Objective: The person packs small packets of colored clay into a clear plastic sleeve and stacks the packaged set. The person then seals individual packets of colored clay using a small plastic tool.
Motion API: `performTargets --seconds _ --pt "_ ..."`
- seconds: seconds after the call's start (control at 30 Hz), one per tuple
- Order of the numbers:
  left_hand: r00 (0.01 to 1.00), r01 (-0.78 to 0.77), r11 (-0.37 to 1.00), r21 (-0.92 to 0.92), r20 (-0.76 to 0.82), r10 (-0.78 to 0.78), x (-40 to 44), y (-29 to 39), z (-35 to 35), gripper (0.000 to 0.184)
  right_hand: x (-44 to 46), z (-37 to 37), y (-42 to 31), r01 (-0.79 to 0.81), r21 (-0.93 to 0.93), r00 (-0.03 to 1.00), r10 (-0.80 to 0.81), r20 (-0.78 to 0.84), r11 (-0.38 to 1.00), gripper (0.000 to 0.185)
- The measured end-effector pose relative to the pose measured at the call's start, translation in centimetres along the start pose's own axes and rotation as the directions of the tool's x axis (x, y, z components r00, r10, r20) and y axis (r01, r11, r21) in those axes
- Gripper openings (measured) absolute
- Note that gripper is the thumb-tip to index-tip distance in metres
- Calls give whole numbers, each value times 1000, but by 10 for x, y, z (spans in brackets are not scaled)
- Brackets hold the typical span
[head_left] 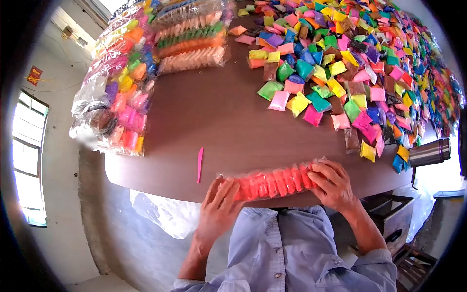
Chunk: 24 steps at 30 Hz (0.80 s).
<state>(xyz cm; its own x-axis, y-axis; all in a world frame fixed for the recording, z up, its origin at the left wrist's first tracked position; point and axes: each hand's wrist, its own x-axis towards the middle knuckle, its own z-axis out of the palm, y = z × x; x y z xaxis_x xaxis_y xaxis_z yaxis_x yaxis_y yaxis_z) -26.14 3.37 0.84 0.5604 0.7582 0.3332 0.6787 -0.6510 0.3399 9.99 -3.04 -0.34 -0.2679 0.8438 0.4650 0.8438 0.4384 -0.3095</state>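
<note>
Got a red packet (275, 183) along the table's (204, 107) near edge, left hand (221, 202) pinching one end, right hand (334, 185) pinching the other. Pink knife (200, 165) near the left hand, colorful bags (318, 102) heaped toward the far right corner.

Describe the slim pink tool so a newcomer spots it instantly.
At the brown table, find the clear pack of red packets between left hand and right hand. Just beyond the left hand lies the pink tool. Unlike the heaped packets, it is one thin, knife-shaped strip lying alone.
</note>
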Motion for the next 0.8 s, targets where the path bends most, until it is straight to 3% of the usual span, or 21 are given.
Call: performTargets --seconds 0.27,0.47,0.5,0.63,0.7,0.77,0.8 --pt "998 53 967 -249 -31 -62 16 -6 -13 37 33 -23 0 -170 227 985 157 74 959 38" --pt "986 154 889 -431 7 -168 39 -17 -19 28 50 -22 14 -367 436 930 319 182 822 41" --pt "977 206 868 -453 49 -206 43 -17 -23 36 51 -22 16 -367 433 930 319 181 824 41" --pt "989 146 907 -394 49 -138 52 -18 -29 51 55 -23 22 -438 457 898 359 253 774 41" --pt "967 254 887 -385 130 -220 52 -24 -24 65 61 -23 24 -462 461 886 376 270 758 40" --pt "962 270 882 -386 140 -233 57 -31 -23 65 67 -22 22 -613 554 787 496 367 563 38" --pt "958 283 879 -383 150 -243 58 -34 -24 66 69 -20 24 -619 553 783 495 377 558 38"
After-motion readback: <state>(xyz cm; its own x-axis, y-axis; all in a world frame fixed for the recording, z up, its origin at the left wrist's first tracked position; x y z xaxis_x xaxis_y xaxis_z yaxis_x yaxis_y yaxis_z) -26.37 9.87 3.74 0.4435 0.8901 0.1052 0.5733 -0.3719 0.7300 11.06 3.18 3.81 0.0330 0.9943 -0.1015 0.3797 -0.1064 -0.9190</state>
